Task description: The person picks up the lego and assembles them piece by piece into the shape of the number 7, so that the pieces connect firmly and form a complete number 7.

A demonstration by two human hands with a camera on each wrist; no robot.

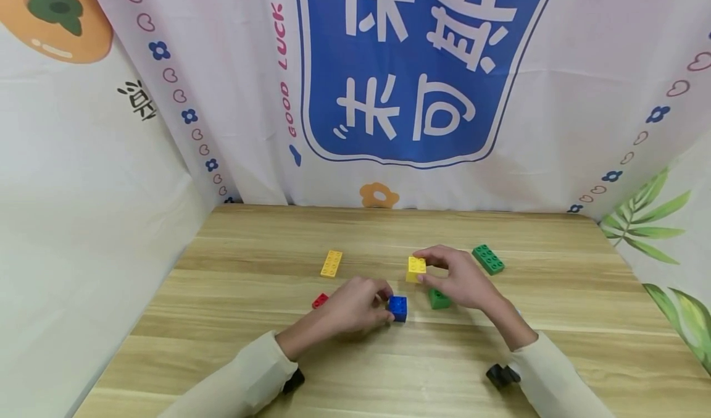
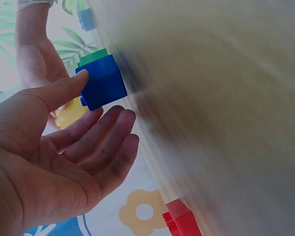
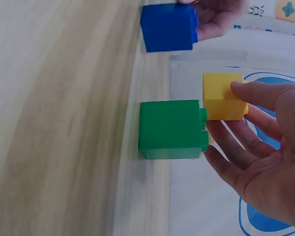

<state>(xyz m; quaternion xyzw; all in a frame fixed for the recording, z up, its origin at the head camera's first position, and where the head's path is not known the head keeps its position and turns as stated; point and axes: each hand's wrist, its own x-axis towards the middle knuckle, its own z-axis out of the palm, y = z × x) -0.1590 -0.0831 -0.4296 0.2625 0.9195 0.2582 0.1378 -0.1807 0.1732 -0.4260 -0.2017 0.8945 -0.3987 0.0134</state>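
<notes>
In the head view my left hand (image 1: 358, 307) pinches a square blue brick (image 1: 397, 309) between thumb and fingers. That brick (image 3: 168, 27) stands on the table, studs up. My right hand (image 1: 458, 276) grips a square yellow brick (image 1: 416, 269) by thumb and fingertips. The right wrist view has this yellow brick (image 3: 221, 96) raised off the table, just above and behind a green brick (image 3: 169, 130). That green brick (image 1: 439, 299) sits under my right hand, partly hidden by it. A red brick (image 1: 320, 300) lies left of my left hand.
A flatter yellow brick (image 1: 331, 263) lies at the back left of the wooden table (image 1: 266, 233). Beyond my right hand is a longer green brick (image 1: 488, 259). A pale blue piece (image 2: 87, 19) shows near the right forearm. Printed cloth (image 1: 244, 128) hangs behind the table.
</notes>
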